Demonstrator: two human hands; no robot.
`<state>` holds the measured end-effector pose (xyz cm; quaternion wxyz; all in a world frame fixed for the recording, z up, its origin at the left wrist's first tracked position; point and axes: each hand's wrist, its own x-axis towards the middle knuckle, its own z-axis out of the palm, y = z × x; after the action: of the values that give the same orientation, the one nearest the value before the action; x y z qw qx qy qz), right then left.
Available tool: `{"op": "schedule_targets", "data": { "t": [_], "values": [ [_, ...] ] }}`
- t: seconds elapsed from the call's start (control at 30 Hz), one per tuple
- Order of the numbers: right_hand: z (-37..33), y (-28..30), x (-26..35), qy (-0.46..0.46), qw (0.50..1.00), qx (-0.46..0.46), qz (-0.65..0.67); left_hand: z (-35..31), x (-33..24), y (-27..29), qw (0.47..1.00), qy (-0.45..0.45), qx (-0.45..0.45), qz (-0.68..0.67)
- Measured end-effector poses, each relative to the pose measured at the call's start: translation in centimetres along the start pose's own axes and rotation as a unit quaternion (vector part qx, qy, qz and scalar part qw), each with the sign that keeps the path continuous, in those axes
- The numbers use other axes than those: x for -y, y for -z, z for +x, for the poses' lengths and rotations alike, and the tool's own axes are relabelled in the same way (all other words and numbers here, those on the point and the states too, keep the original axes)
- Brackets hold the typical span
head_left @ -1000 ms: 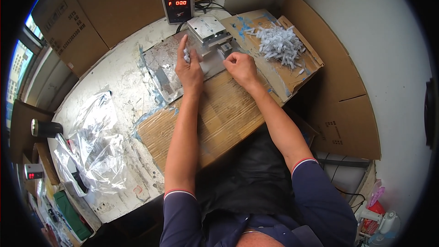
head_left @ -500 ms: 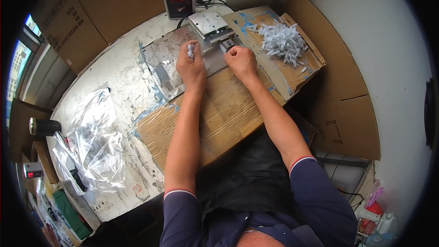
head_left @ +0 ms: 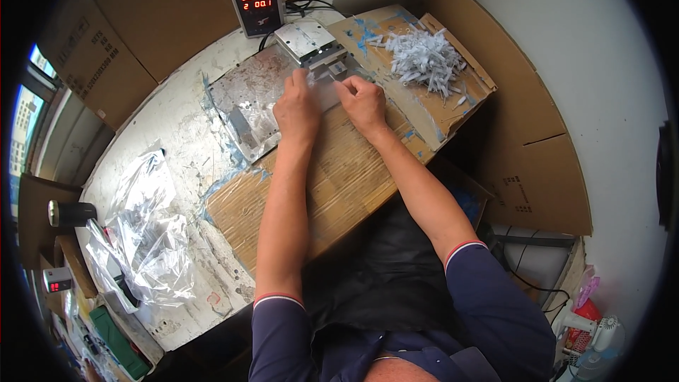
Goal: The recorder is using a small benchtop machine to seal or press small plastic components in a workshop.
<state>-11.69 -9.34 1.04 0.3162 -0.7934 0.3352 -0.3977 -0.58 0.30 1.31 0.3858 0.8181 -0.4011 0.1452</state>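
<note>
At the frame's upper centre, the left hand (head_left: 296, 107) and right hand (head_left: 364, 105) crowd a silver-grey, blocky metal fixture (head_left: 305, 35); their grip I cannot tell. So close, a slip could mean pinching.

Pale wall (head_left: 566, 64) right; bright window (head_left: 25, 110) left; scuffed white table (head_left: 185, 117); cardboard panel (head_left: 131, 21) behind.

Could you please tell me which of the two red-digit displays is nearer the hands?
The larger display, upright just beyond the metal fixture; the smaller display sits off at the far left, past the crumpled clear plastic.
</note>
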Motion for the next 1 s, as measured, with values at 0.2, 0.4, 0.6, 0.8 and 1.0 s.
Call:
{"op": "schedule_targets", "data": {
  "t": [0.2, 0.4, 0.6, 0.8, 1.0],
  "values": [
    [-0.9, 1.3, 0.1, -0.034, 0.997, -0.006, 0.07, -0.1, 0.4, -0.7, 0.999, -0.032, -0.033, 0.013],
    [-0.8, 6.3, -4.3, -0.057, 0.987, -0.129, 0.074, -0.1, 0.4, -0.6, 0.998, -0.041, -0.037, 0.016],
    [1.3, 11.8, -6.3, -0.043, 0.98, -0.192, 0.004, -0.4, 0.8, -0.6, 0.999, -0.023, -0.02, 0.037],
    [4.2, 14.2, -6.3, 0.035, 0.959, -0.1, -0.261, -0.2, -0.1, 0.4, 0.994, -0.049, -0.081, -0.047],
    [4.8, 14.5, -6.6, 0.235, 0.928, -0.146, -0.25, 0.4, 0.2, 0.5, 0.972, -0.076, -0.141, -0.171]
  ]
}}
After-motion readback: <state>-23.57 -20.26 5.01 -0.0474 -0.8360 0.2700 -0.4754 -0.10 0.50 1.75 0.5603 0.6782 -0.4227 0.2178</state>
